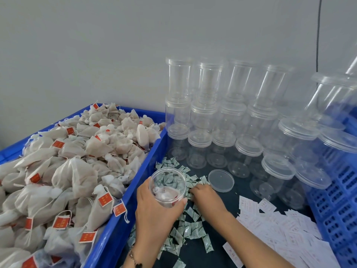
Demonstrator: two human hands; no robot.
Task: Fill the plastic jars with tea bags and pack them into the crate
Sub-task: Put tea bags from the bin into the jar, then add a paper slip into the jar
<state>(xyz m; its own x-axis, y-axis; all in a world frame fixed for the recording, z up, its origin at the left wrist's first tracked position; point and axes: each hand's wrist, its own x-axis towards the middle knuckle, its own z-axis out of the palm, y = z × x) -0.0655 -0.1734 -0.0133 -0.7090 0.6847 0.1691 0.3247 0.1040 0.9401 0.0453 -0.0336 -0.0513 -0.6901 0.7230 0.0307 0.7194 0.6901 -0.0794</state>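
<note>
Reaching into the small green packets [185, 227] beside the jar, the right hand [204, 196] seems to pinch 1; this cannot be told surely. The open jar [167, 185], gripped by the left hand [154, 207] near the tea bags [73, 171], should be kept upright.

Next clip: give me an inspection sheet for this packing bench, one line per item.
Surface: dark tabletop, largely covered.
Job's things: blue bin heaped with tea bags; stacked lidded jars; open jar holding a few tea bags; loose lid; blue crate at right.
Clutter: small green-white sachets; white paper slips.
Hands: left hand grips the open jar; right hand rests fingers-down on the sachets.
Cables: one dark cable down the wall.
Surroundings: plain grey wall.
</note>
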